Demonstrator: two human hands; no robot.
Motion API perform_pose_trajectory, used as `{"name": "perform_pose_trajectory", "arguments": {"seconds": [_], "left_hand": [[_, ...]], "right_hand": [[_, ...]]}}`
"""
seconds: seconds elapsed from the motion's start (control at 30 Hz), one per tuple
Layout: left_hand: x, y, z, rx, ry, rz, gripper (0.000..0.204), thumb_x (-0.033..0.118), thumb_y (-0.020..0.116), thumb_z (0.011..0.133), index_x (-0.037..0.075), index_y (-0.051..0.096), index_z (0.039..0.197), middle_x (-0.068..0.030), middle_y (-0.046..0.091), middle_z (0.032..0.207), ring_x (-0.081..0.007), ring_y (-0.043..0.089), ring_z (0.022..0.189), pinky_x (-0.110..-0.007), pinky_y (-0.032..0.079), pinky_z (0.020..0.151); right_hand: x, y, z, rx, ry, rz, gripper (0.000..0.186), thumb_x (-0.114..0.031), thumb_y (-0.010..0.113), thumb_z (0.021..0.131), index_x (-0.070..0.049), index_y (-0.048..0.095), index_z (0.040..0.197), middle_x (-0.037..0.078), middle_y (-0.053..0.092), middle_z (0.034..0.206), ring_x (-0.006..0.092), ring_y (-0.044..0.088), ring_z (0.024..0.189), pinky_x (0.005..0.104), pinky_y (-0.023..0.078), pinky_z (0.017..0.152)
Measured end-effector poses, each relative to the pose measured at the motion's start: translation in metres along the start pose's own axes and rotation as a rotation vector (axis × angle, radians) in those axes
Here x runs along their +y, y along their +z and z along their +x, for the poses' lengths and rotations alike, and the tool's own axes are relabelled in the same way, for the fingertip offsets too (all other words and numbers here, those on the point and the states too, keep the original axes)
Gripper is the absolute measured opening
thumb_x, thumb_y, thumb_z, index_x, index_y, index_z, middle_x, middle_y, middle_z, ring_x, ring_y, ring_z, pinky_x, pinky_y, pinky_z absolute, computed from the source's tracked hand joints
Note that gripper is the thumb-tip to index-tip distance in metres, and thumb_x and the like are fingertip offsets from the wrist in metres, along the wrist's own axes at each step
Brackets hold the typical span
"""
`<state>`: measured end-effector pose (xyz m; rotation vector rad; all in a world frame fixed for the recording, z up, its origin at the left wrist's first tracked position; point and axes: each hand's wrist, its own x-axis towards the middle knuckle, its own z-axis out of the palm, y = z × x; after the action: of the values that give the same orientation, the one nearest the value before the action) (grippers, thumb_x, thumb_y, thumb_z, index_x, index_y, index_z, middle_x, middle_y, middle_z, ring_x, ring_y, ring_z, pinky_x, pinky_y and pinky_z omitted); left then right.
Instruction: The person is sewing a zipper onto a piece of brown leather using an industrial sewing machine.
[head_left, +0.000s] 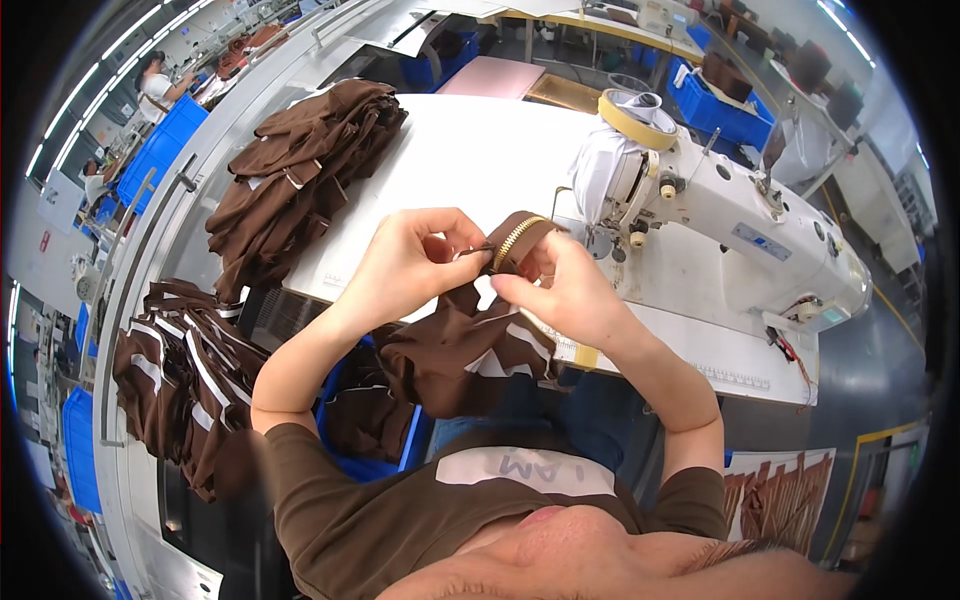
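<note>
A brown zipper (513,243) with gold metal teeth curves between my two hands above the front of the sewing table. The fingertips of my left hand (425,255) pinch a small dark part at the zipper's near left end; whether it is a slider I cannot make out. My right hand (572,295) is closed round the zipper's looped strip, with the thumb in front. Under my hands a brown cloth piece (455,350) with white patches hangs over the table's front edge. It appears joined to the zipper, though my hands partly hide the join.
A white sewing machine (750,220) stands right of my hands, a yellow tape roll (637,120) on its head. Brown cloth pieces are heaped on the table's left (310,170), and another pile (190,375) hangs lower left. A blue bin (412,440) sits by my lap.
</note>
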<state>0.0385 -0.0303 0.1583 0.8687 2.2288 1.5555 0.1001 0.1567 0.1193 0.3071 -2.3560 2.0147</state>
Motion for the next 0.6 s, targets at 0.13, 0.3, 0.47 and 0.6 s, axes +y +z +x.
{"name": "perform_pose_trajectory", "arguments": {"seconds": [0.13,0.3,0.47,0.6], "left_hand": [[0.008,-0.001,0.001,-0.037,-0.116,0.067,0.006,0.002,0.066,0.082,-0.001,0.064,0.087,0.001,0.063,0.077,-0.0017,0.056,0.067,-0.015,0.042,0.057],[-0.003,0.004,0.003,-0.019,-0.031,-0.201,0.011,0.007,0.066,0.083,-0.004,0.064,0.087,0.0001,0.064,0.073,-0.0004,0.054,0.063,-0.015,0.042,0.056],[0.004,0.009,-0.001,-0.043,-0.026,-0.229,0.012,0.005,0.066,0.082,-0.004,0.065,0.09,0.0,0.064,0.072,-0.0005,0.054,0.063,-0.015,0.042,0.056],[0.003,0.011,-0.001,-0.041,-0.002,-0.226,0.011,0.005,0.065,0.082,-0.003,0.065,0.089,0.0003,0.064,0.072,-0.0002,0.053,0.063,-0.014,0.041,0.056]], "right_hand": [[-0.007,-0.013,-0.004,0.025,-0.001,0.075,0.019,-0.015,0.068,0.083,0.001,0.063,0.092,0.004,0.064,0.08,0.0084,0.058,0.072,0.0239,0.048,0.068],[-0.016,-0.019,-0.01,0.077,-0.011,0.1,0.01,-0.007,0.066,0.084,0.002,0.067,0.087,0.001,0.065,0.076,0.0047,0.057,0.068,0.0201,0.047,0.062],[-0.023,-0.022,-0.016,0.094,-0.036,0.031,0.009,-0.005,0.065,0.083,0.003,0.068,0.087,0.002,0.065,0.075,0.0048,0.058,0.068,0.0197,0.048,0.059],[-0.019,-0.022,-0.015,0.089,-0.065,0.08,0.008,-0.002,0.064,0.082,0.003,0.068,0.086,0.003,0.065,0.075,0.0051,0.058,0.068,0.0197,0.048,0.06]]}}
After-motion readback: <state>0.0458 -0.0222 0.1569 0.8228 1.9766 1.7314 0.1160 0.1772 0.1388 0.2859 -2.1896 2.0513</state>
